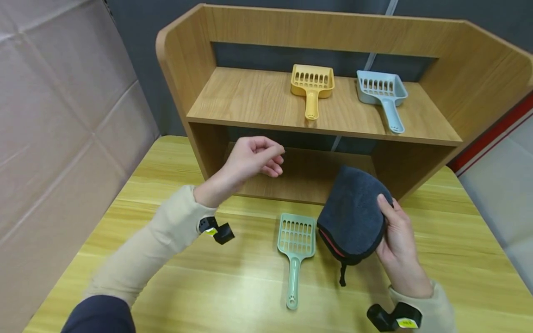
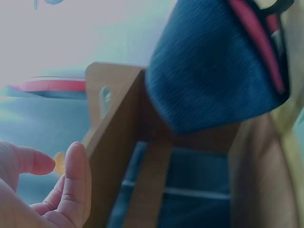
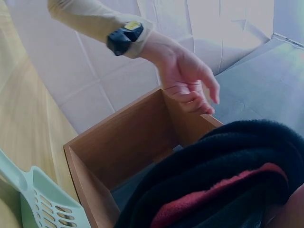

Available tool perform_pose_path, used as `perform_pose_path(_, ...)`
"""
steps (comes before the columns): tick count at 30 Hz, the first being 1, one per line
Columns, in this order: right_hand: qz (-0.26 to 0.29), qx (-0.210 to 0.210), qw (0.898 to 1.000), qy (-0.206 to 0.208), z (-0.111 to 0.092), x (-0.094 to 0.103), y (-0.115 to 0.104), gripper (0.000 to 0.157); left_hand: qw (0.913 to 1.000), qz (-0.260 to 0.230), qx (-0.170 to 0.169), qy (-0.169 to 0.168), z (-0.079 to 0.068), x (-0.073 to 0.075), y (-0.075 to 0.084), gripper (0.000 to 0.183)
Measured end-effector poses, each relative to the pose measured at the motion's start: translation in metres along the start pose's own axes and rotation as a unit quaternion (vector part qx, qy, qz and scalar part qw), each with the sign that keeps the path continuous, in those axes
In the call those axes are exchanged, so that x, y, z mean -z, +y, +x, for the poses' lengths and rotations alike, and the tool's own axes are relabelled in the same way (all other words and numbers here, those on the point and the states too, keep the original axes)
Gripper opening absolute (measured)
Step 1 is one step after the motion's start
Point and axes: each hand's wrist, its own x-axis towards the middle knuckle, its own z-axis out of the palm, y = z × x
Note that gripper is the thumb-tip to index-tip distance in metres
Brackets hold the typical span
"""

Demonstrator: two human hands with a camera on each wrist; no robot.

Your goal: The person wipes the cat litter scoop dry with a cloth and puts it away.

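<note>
My right hand (image 1: pixel 397 238) grips a dark grey fabric pouch (image 1: pixel 354 212) by its right side, thumb on top. The pouch has black trim, a red lining along its opening and a short dangling black cord. In the right wrist view, the pouch's red lining (image 3: pixel 190 197) shows between dark folds. To its left, my left hand (image 1: pixel 258 157) hovers in front of the lower shelf, fingers loosely curled, holding nothing. In the left wrist view, the left hand's thumb and fingertips stand apart. A green litter scoop (image 1: pixel 296 238) lies on the table below and between the hands.
A wooden two-tier shelf (image 1: pixel 254 95) stands at the back of the wood-grain table (image 1: pixel 158 291). On its upper board sit a yellow litter scoop (image 1: pixel 311 104) and a light blue litter scoop (image 1: pixel 390 113). A pale draped wall (image 1: pixel 62 115) borders the left side.
</note>
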Motion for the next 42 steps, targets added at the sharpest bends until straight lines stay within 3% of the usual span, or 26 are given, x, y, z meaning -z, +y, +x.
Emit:
perform_pose_path(9, -0.006, 0.0, 1.0, -0.003, 0.0, 0.0, 0.0, 0.02, 0.9977, 0.016, 0.036, -0.056, -0.02, -0.017, -0.043, 0.016)
perform_pose_path(20, -0.01, 0.001, 1.0, -0.011, 0.0, 0.003, 0.001, 0.021, 0.9909, 0.023, 0.084, -0.103, -0.04, -0.025, -0.07, 0.015)
perform_pose_path(42, -0.007, 0.005, 1.0, -0.007, 0.001, 0.003, 0.003, 0.02, 0.9796, 0.026, 0.157, -0.122, -0.066, -0.037, -0.124, 0.015)
